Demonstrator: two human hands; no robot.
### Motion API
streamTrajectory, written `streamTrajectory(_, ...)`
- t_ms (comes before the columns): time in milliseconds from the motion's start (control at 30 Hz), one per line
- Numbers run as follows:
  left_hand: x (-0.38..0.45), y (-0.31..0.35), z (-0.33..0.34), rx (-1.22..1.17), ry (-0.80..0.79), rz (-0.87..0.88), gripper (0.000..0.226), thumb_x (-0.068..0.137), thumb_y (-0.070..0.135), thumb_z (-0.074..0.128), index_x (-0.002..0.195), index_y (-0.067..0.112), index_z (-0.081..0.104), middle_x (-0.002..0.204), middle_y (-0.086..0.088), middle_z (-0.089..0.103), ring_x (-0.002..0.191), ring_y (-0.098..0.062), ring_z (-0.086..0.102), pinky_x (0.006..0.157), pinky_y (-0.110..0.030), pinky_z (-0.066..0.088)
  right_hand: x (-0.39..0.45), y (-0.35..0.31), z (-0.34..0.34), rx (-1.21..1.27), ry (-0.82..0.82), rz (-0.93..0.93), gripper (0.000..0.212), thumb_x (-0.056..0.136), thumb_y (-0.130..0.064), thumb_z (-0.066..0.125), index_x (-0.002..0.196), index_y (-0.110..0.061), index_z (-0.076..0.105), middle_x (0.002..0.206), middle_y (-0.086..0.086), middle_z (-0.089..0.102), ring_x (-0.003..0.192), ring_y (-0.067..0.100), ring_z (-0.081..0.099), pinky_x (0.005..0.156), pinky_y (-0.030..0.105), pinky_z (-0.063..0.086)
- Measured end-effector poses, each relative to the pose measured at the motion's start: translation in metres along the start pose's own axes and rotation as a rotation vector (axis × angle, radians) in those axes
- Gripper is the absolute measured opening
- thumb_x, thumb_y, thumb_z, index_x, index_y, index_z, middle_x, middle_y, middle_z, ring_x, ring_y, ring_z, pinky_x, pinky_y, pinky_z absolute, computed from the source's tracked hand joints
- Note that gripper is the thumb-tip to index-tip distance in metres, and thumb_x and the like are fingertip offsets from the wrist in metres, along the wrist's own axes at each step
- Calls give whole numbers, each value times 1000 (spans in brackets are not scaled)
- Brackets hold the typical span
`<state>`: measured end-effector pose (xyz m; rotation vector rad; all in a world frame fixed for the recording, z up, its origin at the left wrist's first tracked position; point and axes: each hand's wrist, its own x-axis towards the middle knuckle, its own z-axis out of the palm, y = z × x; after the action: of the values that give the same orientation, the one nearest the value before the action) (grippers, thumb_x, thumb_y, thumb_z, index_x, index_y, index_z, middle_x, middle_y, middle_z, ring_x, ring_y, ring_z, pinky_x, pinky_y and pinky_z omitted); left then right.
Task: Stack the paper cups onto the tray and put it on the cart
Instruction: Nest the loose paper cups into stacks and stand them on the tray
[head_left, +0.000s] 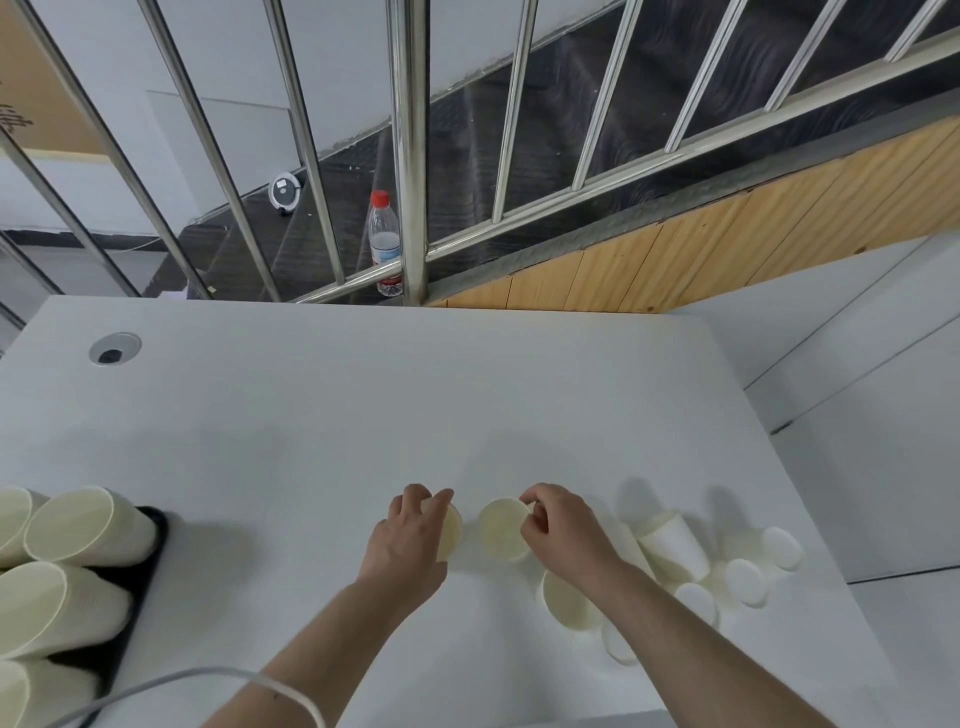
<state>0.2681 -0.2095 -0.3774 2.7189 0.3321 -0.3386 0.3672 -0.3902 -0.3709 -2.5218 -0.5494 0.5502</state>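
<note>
Both forearms come in from the bottom edge, with a thin grey cable (208, 680) looped across the left one. Left hand (410, 540) has its fingers curled round a paper cup (451, 530) held on its side, mouth pointing right. Right hand (556, 525) pinches the rim of a second cup (503, 530) between thumb and fingertips, mouth facing the camera. The two cups sit just beside each other above the white tabletop (363, 395), so I'd guess they're lined up like that to slide one into the other.

Loose cups (675, 545) are scattered at the right, by and partly under the right forearm, some upside down, some tipped over. That pile seems to be the supply, within easy reach of the right hand.

Over at the left edge, nested stacks of cups (78, 530) lie on their sides on a black tray (150, 551), probably laid flat so tall stacks don't topple. Plenty of loose ones remain, so the job looks maybe half done. No cart in view.

Behind the tabletop there's a steel railing (410, 156) with a water bottle (385, 244) standing behind it.
</note>
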Motion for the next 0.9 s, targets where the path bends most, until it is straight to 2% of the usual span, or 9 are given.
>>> streamTrajectory(67, -1, 0, 1, 3, -15, -2, 77, 81, 22, 62, 145, 27, 20, 137, 0, 27, 123, -21, 37, 90, -28, 46, -2, 3, 4, -9, -24, 5, 28, 87, -13, 51, 112, -17, 62, 80, -15, 45, 76, 7, 46, 73, 20, 37)
streamTrajectory(167, -3, 0, 3, 5, -30, 1, 78, 80, 23, 63, 145, 27, 19, 138, -1, 26, 124, -22, 36, 91, -29, 45, -5, 5, 4, -44, -49, 12, 30, 90, -16, 50, 119, -18, 59, 93, -11, 49, 82, 9, 49, 78, 23, 43)
streamTrajectory(267, -5, 0, 2, 7, -29, 12, 80, 79, 27, 65, 145, 28, 20, 142, -1, 23, 127, -22, 34, 93, -29, 45, -7, 0, -1, -157, -48, -6, 37, 94, -29, 49, 130, -22, 51, 116, -9, 52, 102, 11, 55, 88, 28, 46)
streamTrajectory(333, -7, -1, 2, 4, -21, 19, 80, 79, 31, 65, 145, 28, 20, 145, 0, 21, 130, -22, 31, 94, -30, 44, -10, -5, -2, -242, -55, -55, 50, 92, -40, 51, 138, -24, 43, 133, -8, 44, 122, 12, 45, 94, 30, 45)
streamTrajectory(433, -11, -2, 0, -1, -8, 27, 75, 81, 35, 63, 144, 29, 22, 147, 2, 21, 132, -21, 30, 95, -31, 44, -14, -13, 0, -282, -136, -138, 75, 85, -54, 58, 148, -26, 28, 144, -7, 31, 134, 15, 31, 99, 34, 44)
streamTrajectory(500, -12, -2, 0, 4, 1, 33, 72, 83, 32, 61, 144, 28, 23, 146, 3, 24, 131, -21, 31, 93, -30, 44, -15, -17, 5, -311, -193, -170, 83, 82, -49, 65, 150, -27, 23, 148, -8, 27, 136, 16, 28, 99, 35, 45)
streamTrajectory(567, -15, -3, -1, 3, 9, 39, 69, 84, 28, 59, 144, 27, 24, 145, 3, 26, 130, -20, 32, 92, -30, 45, -17, -20, 10, -333, -206, -180, 78, 85, -35, 66, 150, -25, 25, 149, -7, 27, 136, 18, 29, 98, 35, 46)
streamTrajectory(633, -17, -3, -3, -13, 23, 48, 69, 84, 26, 58, 144, 27, 24, 145, 4, 27, 130, -20, 32, 91, -29, 45, -19, -21, 12, -309, -176, -180, 71, 86, -28, 64, 148, -24, 30, 146, -7, 30, 134, 18, 32, 97, 34, 46)
streamTrajectory(900, -27, -4, -18, -82, 102, 107, 68, 82, 26, 59, 143, 28, 28, 144, 5, 30, 130, -20, 34, 90, -30, 47, -45, -33, 1, -201, 17, -162, 69, 83, -24, 61, 146, -25, 33, 143, -10, 30, 132, 13, 30, 95, 31, 47)
